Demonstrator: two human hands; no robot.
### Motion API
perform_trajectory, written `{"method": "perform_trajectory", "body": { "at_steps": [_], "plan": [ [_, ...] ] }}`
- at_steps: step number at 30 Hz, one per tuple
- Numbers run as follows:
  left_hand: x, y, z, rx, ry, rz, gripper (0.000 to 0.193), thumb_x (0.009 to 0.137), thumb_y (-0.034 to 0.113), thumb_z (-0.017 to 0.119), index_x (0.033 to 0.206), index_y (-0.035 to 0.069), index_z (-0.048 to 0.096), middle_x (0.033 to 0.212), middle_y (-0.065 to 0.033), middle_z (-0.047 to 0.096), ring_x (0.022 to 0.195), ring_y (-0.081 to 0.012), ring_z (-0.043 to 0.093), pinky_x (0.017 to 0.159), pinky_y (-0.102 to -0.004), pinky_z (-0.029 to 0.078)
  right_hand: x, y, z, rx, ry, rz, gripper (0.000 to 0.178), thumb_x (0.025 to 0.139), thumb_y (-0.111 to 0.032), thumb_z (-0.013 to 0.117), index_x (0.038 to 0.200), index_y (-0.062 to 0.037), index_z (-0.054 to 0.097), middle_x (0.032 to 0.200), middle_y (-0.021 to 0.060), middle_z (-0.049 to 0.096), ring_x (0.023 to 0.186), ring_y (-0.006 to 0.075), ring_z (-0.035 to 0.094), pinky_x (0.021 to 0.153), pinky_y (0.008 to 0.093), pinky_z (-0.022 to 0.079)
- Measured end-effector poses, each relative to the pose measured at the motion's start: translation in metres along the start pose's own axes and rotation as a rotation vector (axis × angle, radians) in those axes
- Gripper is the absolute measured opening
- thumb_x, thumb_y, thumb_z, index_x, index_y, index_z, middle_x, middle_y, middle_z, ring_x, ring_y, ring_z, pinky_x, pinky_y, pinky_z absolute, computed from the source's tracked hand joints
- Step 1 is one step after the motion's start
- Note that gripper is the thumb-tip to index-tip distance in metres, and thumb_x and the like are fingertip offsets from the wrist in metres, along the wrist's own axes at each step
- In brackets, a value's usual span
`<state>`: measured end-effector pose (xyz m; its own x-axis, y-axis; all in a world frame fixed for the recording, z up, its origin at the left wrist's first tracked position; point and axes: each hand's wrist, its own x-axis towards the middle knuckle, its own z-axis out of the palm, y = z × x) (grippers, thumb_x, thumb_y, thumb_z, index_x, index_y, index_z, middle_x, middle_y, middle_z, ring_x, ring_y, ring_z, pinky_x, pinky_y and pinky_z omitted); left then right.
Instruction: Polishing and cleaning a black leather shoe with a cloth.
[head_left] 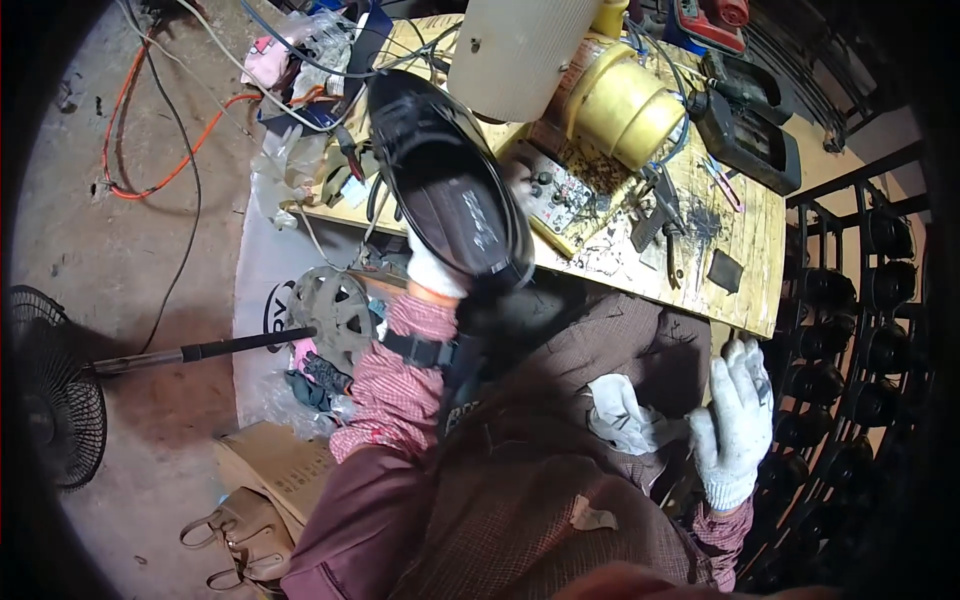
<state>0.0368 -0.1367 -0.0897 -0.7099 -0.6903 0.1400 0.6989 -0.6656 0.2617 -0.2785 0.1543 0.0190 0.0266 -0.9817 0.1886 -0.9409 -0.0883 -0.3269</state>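
Note:
A glossy black shoe (455, 190) is held up over the front edge of the workbench, its opening facing me and a brown insole with pale marks inside. My left hand (432, 272), in a white knit glove, grips it from beneath; most of the fingers are hidden behind the shoe. Off to the right, beside the bench corner, my right hand (738, 430) is raised in a soiled white glove. Its fingers are stretched out and hold nothing. A crumpled white cloth (622, 415) lies on my lap, left of the right hand.
The wooden workbench (755, 285) carries a yellow machine part (625, 105), a pale cylinder (515, 55), pliers (672, 255) and black scraps. A black rack (850, 300) of shoes stands at right. At left are a fan (60, 400), cables and a cardboard box (275, 465).

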Motion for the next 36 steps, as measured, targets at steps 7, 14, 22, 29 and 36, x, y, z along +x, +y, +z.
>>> {"method": "perform_trajectory", "body": {
  "at_steps": [7, 14, 22, 29, 36],
  "plan": [
    [-0.005, -0.033, -0.008, -0.043, -0.101, 0.078, 0.073, 0.116, 0.048, 0.032, 0.162, -0.009, 0.029, 0.163, -0.0283, 0.043, 0.15, -0.0424, 0.045, 0.129, -0.0548, 0.034, -0.01, -0.026, 0.006, 0.044, -0.052, -0.099, 0.061, 0.077, -0.015, 0.081, 0.135, 0.0001, 0.07, 0.148, 0.0265, 0.062, 0.144, 0.051, 0.052, 0.121, 0.0606, 0.039],
    [0.005, -0.024, 0.0, 0.256, 0.522, 0.318, 0.084, 0.106, 0.076, 0.034, 0.165, 0.017, 0.039, 0.166, -0.0146, 0.046, 0.149, -0.0382, 0.047, 0.127, -0.0544, 0.036, -0.034, -0.026, 0.009, 0.026, -0.059, 0.085, 0.055, 0.085, -0.019, 0.08, 0.137, -0.0052, 0.071, 0.144, 0.0244, 0.065, 0.141, 0.0481, 0.056, 0.12, 0.0566, 0.04],
    [0.026, -0.008, 0.017, 0.636, 0.719, 0.466, 0.087, 0.107, 0.076, 0.028, 0.172, 0.018, 0.023, 0.175, -0.0055, 0.032, 0.159, -0.028, 0.033, 0.131, -0.045, 0.028, -0.026, -0.012, 0.011, 0.074, -0.096, 0.098, 0.053, 0.086, -0.014, 0.078, 0.137, -0.0038, 0.071, 0.143, 0.026, 0.066, 0.141, 0.0475, 0.056, 0.121, 0.0554, 0.04],
    [0.038, 0.029, 0.026, 0.611, 0.736, 0.568, 0.091, 0.103, 0.081, 0.037, 0.169, 0.017, 0.033, 0.173, -0.0062, 0.037, 0.154, -0.0316, 0.041, 0.128, -0.048, 0.034, -0.028, -0.008, 0.018, 0.063, -0.09, 0.08, 0.049, 0.093, -0.023, 0.074, 0.138, -0.0037, 0.071, 0.144, 0.0251, 0.065, 0.14, 0.048, 0.056, 0.12, 0.0555, 0.04],
    [-0.008, 0.01, 0.043, 0.411, 0.696, 0.529, 0.091, 0.098, 0.087, 0.034, 0.161, 0.022, 0.045, 0.157, -0.0124, 0.056, 0.139, -0.0384, 0.058, 0.117, -0.0562, 0.05, 0.032, -0.023, 0.01, 0.281, 0.016, -0.01, 0.061, 0.093, -0.024, 0.077, 0.148, -0.0008, 0.063, 0.155, 0.0249, 0.058, 0.148, 0.0468, 0.05, 0.121, 0.0528, 0.04]
  ]
}}
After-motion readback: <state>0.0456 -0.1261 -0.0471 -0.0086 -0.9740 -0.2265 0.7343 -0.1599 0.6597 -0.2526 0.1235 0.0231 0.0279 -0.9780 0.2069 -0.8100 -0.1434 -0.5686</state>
